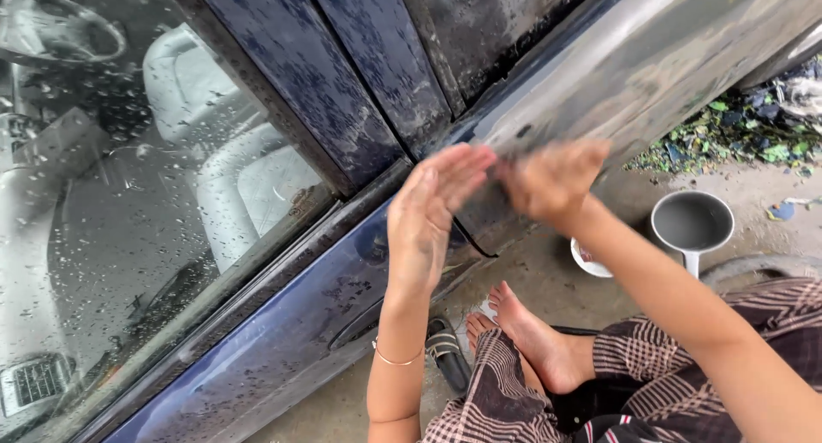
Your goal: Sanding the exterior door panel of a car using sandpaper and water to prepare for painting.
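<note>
Car door (pixel 282 323), dark blue, wet, tilted across view; left hand (pixel 425 216) flat on panel, fingers together; right hand (pixel 552 182) blurred, grip curled against grey sanded panel (pixel 634 75), contents unclear; grey ladle (pixel 692 225) on ground near bare foot (pixel 535 332)

two hands up at the car: one left hand (pixel 425 216), one right hand (pixel 548 182). two bare feet (pixel 535 332). one sandal (pixel 447 349). one grey ladle-like pot (pixel 692 225). one white bowl (pixel 586 261). one bangle (pixel 396 358).
</note>
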